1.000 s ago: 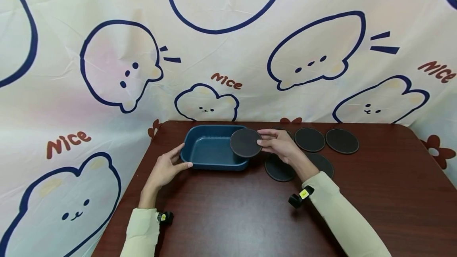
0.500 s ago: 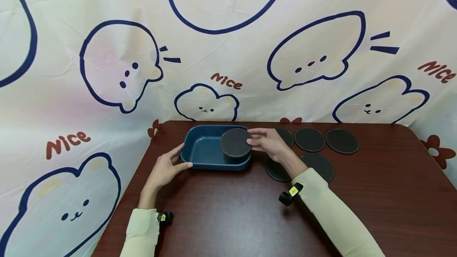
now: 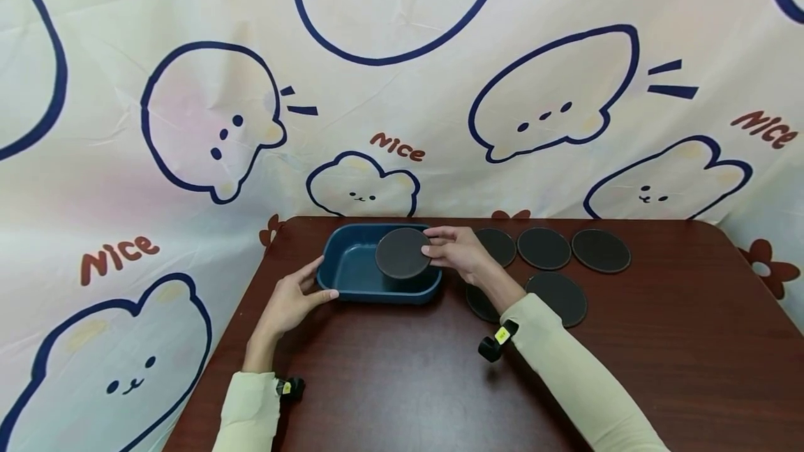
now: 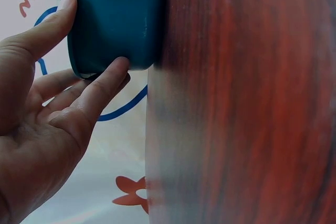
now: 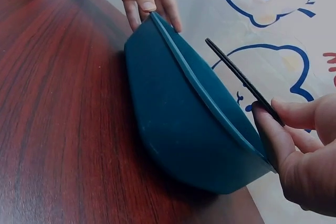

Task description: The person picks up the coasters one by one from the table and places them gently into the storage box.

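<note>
A blue rectangular dish (image 3: 352, 296) with rounded corners stands near the table's back edge. My left hand (image 3: 289, 302) holds its left end, thumb at the front corner and fingers along the end. In the left wrist view the fingers (image 4: 107, 85) lie against the dish's wall. My right hand (image 3: 461, 253) pinches a round black coaster (image 3: 402, 254) by its right edge. That coaster hangs over the right part of the dish. From the right wrist it appears edge-on and tilted, its lower edge between thumb and fingers (image 5: 296, 114), above the dish's rim.
Right of the dish, several black coasters lie flat: three in the back row, such as the rightmost coaster (image 3: 601, 251), and others in front, such as one coaster (image 3: 555, 298) beside my right sleeve (image 3: 578, 361). A printed cloth (image 3: 440, 103) hangs behind the brown table (image 3: 389, 368).
My right hand has moved left with the coaster, from the dish's right edge to farther over its inside. My left hand has stayed on the dish.
</note>
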A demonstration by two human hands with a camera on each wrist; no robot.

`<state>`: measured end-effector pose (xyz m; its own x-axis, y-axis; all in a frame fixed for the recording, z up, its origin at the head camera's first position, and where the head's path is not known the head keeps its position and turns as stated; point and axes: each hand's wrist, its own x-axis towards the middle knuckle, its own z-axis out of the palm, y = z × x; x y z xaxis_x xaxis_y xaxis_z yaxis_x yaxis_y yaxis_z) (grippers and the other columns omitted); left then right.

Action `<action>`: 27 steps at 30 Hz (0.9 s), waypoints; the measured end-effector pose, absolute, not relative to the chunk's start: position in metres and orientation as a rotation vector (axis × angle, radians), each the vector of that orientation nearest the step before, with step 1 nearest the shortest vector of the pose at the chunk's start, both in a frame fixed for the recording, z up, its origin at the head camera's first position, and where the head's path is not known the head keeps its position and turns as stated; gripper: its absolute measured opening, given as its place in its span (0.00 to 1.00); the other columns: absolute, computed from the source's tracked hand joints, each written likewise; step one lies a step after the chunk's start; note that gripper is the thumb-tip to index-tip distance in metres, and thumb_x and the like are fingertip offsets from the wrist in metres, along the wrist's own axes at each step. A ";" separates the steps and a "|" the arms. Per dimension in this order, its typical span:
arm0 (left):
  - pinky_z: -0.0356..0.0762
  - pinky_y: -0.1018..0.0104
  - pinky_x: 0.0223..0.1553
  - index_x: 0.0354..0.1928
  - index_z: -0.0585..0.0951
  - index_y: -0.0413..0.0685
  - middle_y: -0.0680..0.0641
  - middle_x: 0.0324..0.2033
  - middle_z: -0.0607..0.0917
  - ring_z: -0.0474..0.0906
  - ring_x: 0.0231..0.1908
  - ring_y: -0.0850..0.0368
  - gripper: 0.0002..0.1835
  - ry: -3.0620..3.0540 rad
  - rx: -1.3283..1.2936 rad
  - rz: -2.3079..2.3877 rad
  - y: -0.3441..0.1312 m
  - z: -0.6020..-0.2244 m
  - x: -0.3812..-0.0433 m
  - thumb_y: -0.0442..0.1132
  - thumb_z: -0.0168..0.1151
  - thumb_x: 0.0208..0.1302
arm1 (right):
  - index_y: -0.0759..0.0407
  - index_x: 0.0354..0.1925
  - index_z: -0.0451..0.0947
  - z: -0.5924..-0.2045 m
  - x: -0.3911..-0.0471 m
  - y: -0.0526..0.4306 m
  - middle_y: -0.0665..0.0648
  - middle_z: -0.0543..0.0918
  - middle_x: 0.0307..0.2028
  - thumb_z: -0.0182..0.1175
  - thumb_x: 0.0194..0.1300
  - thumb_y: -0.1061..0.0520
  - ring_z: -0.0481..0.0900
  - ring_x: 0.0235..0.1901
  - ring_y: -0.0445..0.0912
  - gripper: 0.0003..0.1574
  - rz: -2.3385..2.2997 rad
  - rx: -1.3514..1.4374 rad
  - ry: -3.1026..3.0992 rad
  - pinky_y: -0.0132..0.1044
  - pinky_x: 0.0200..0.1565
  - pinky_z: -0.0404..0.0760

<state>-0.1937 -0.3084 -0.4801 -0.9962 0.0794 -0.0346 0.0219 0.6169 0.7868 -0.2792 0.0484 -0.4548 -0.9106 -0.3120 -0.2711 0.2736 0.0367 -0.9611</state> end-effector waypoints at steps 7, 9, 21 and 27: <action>0.79 0.41 0.67 0.85 0.61 0.47 0.32 0.77 0.72 0.76 0.72 0.35 0.46 2.764 0.083 1.327 -0.307 -0.483 -0.191 0.47 0.74 0.72 | 0.64 0.70 0.78 -0.461 -0.278 0.042 0.71 0.82 0.66 0.67 0.73 0.66 0.90 0.44 0.41 0.29 -1.949 -0.024 1.914 0.36 0.48 0.91; 0.79 0.41 0.67 0.85 0.61 0.46 0.32 0.76 0.72 0.76 0.72 0.35 0.46 2.759 0.080 1.329 -0.306 -0.484 -0.190 0.47 0.74 0.72 | 0.64 0.69 0.79 -0.461 -0.278 0.041 0.70 0.82 0.65 0.68 0.73 0.67 0.90 0.44 0.42 0.28 -1.946 -0.016 1.917 0.36 0.48 0.91; 0.81 0.43 0.66 0.85 0.61 0.47 0.31 0.76 0.72 0.76 0.72 0.35 0.46 2.762 0.081 1.336 -0.306 -0.482 -0.191 0.47 0.73 0.72 | 0.63 0.68 0.80 -0.456 -0.279 0.035 0.70 0.81 0.68 0.67 0.72 0.68 0.90 0.53 0.49 0.28 -1.903 -0.011 1.947 0.42 0.53 0.91; 0.81 0.43 0.65 0.85 0.61 0.48 0.31 0.76 0.72 0.75 0.73 0.35 0.46 2.763 0.084 1.341 -0.307 -0.480 -0.192 0.47 0.73 0.72 | 0.63 0.68 0.80 -0.454 -0.280 0.034 0.70 0.81 0.68 0.67 0.73 0.67 0.89 0.58 0.53 0.27 -1.890 -0.026 1.961 0.43 0.53 0.90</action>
